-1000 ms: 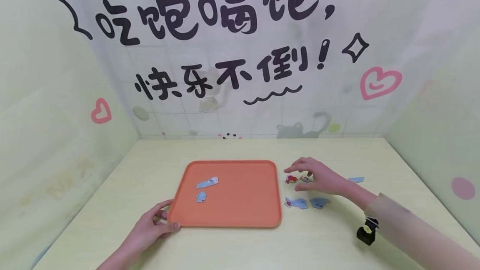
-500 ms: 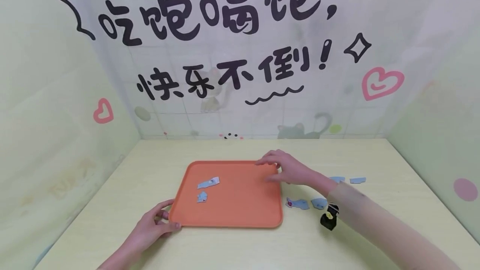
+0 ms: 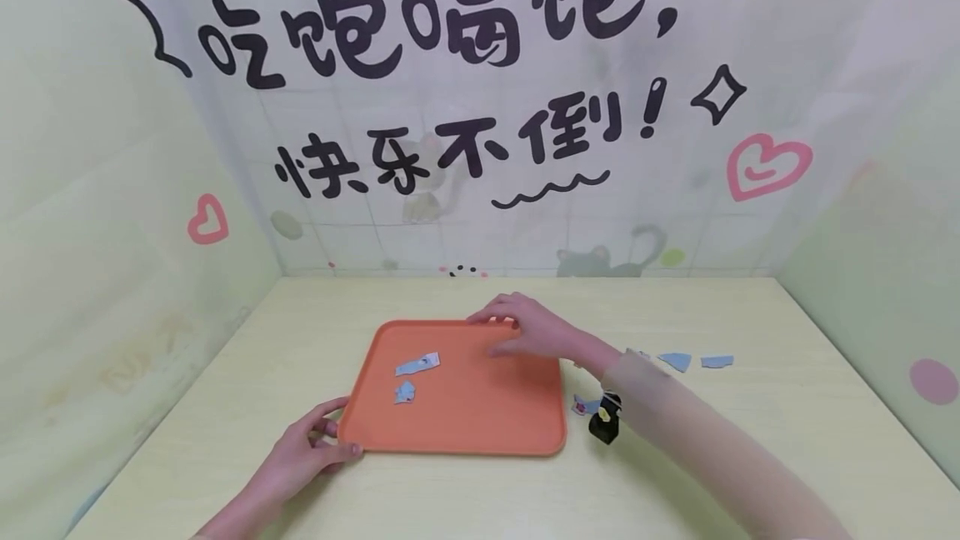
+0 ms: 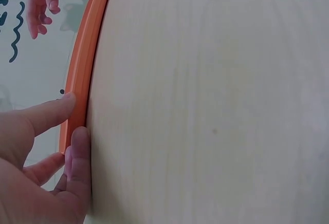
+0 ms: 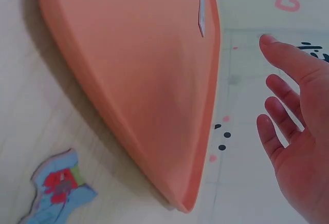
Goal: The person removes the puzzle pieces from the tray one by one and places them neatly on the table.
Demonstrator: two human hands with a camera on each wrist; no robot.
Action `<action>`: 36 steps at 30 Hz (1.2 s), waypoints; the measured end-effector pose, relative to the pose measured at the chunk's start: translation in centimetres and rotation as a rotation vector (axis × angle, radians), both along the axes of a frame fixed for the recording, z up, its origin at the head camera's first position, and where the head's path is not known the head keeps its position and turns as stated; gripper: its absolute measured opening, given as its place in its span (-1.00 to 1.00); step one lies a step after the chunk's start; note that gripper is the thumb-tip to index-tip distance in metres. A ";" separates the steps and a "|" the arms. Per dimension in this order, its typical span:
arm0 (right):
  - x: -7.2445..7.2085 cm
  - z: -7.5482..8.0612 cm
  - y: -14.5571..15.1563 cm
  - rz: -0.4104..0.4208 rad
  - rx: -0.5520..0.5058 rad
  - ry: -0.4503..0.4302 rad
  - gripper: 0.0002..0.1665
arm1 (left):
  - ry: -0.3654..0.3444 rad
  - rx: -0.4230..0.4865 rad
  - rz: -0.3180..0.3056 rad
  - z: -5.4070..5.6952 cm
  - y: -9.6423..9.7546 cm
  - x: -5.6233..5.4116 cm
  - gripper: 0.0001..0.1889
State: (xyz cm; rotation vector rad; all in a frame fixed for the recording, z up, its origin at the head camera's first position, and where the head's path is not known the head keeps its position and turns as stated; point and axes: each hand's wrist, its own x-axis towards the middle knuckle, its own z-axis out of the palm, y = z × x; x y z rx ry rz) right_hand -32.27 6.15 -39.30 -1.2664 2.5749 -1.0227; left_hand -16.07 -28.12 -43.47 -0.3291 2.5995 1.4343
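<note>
My left hand [image 3: 311,448] grips the near left corner of an orange tray [image 3: 480,427]. In the left wrist view, its thumb and fingers lie on either side of the orange rim [image 4: 82,64]. My right hand [image 3: 528,330] is above the tray's far right part, fingers spread and gently bent. In the right wrist view nothing shows between those fingers [image 5: 282,126]. Two light blue irregular picture pieces lie on the tray's left side: a long one [image 3: 417,364] and a smaller one [image 3: 404,392].
More picture pieces lie on the table right of the tray, including a blue triangular one [image 3: 676,362], a blue strip [image 3: 717,362] and one with a red print [image 5: 59,185]. My right sleeve [image 3: 697,423] partly covers this group. A printed cloth wall [image 3: 480,240] stands behind the table.
My right hand has moved left, from over the pieces beside the tray to above the tray's far right part. The left hand keeps its place on the corner.
</note>
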 end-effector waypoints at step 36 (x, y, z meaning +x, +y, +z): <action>-1.8 -2.3 -9.4 0.094 0.023 -0.053 -0.47 | 0.025 -0.041 -0.015 -0.3 -0.3 -0.1 -0.15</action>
